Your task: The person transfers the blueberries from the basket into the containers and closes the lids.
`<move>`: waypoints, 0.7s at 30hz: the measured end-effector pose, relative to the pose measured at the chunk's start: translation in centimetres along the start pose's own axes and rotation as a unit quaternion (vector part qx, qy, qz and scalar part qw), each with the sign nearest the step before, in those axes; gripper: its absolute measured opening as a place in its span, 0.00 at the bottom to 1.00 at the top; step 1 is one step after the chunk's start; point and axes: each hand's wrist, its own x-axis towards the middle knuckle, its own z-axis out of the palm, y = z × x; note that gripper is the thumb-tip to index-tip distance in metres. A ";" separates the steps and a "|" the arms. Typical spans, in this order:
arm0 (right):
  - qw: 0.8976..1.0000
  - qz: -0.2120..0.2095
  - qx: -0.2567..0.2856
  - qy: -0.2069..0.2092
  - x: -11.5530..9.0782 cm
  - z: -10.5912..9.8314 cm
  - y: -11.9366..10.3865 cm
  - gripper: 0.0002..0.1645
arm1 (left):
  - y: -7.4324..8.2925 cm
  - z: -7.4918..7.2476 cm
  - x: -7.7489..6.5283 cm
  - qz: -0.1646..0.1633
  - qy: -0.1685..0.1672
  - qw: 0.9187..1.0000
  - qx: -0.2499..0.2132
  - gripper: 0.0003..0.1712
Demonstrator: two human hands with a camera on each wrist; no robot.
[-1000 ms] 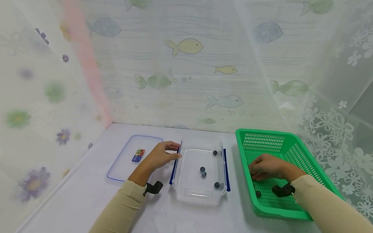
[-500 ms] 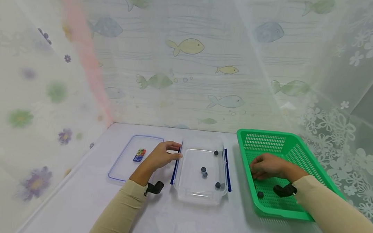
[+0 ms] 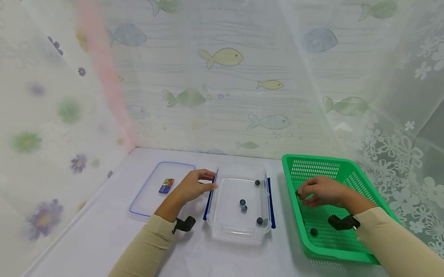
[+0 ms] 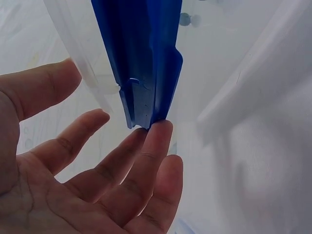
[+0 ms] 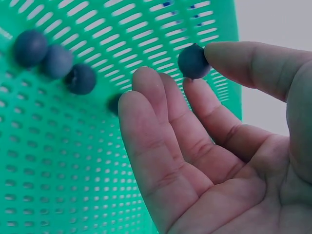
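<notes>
Blueberry (image 5: 193, 61) sits pinched in the fingers of the right hand (image 3: 325, 192), and I see it at the left wall of the green basket (image 3: 336, 254), where more berries (image 5: 57, 61) lie. On the left hand (image 3: 190, 187) the fingers are spread, touching a blue latch (image 4: 146, 63) of the clear container (image 3: 228, 192) on the bench (image 3: 238, 267); berries lie inside. Just left is a blue-rimmed lid (image 3: 150, 197).

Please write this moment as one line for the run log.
right hand: pinches blueberry; left hand: touches blue latch; green basket: more blueberries; clear container: several blueberries
</notes>
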 end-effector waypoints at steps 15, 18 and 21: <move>0.999 -0.025 0.035 0.004 -0.9 -0.8 -2.7 0.32 | 0.4 0.5 -0.3 0.036 0.018 0.994 0.099 0.22; 0.999 -0.035 0.038 -0.005 -1.1 -0.4 -3.6 0.34 | 0.7 1.0 -0.4 0.044 0.030 0.989 0.140 0.27; 0.999 -0.038 0.038 -0.005 -1.1 -0.1 -4.3 0.34 | 0.9 1.5 -0.5 0.070 0.029 0.980 0.184 0.36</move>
